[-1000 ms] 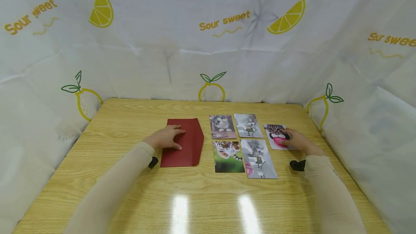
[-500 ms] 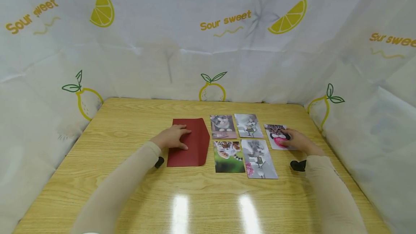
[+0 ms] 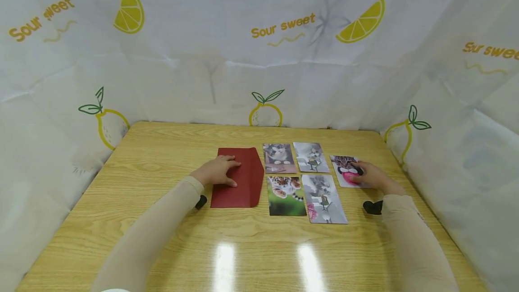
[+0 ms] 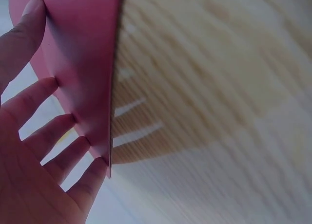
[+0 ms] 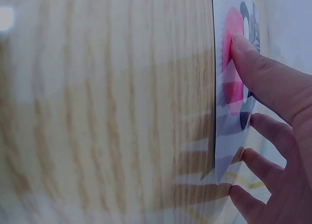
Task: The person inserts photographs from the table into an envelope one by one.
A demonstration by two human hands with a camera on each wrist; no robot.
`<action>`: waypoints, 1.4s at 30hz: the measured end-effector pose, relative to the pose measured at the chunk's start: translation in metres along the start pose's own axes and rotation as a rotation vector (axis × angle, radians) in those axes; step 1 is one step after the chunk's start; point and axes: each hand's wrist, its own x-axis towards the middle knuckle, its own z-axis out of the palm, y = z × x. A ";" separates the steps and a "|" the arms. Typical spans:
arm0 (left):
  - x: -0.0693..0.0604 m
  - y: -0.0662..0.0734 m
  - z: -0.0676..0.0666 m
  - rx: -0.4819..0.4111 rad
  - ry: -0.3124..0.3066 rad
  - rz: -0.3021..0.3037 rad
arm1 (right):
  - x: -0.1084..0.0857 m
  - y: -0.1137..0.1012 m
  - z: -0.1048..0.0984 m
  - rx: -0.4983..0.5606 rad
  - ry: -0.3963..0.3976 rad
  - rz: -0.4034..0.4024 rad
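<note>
A dark red envelope [image 3: 246, 193] with its pointed flap to the right lies flat on the table. My left hand [image 3: 215, 171] rests on its left part, fingers spread; in the left wrist view the fingertips [image 4: 53, 82] touch its surface. At the right, my right hand [image 3: 374, 177] lies over a photo card [image 3: 344, 172] of a striped cat with a pink round shape. Its thumb rests on the pink part and the other fingertips [image 5: 248, 156] are at or just past the card's edge. Both hands have extended fingers.
Between the hands lie a kitten card [image 3: 279, 157], a grey cat card [image 3: 311, 157], a tiger cub card [image 3: 286, 196] and a larger grey cat card [image 3: 324, 199]. A printed white curtain [image 3: 194, 80] borders the wooden table [image 3: 259, 256].
My left hand has slid the red envelope to the right across the table, nearer the cards. The right hand and the cards have stayed in place.
</note>
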 end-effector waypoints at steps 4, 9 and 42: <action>0.000 0.000 -0.001 -0.004 -0.001 -0.004 | -0.001 -0.001 -0.001 0.003 0.003 -0.001; 0.000 0.001 -0.001 -0.005 0.005 0.000 | -0.002 -0.001 -0.001 0.001 0.007 -0.007; -0.002 0.003 -0.005 -0.002 0.017 -0.002 | 0.001 0.000 -0.001 0.016 -0.021 0.036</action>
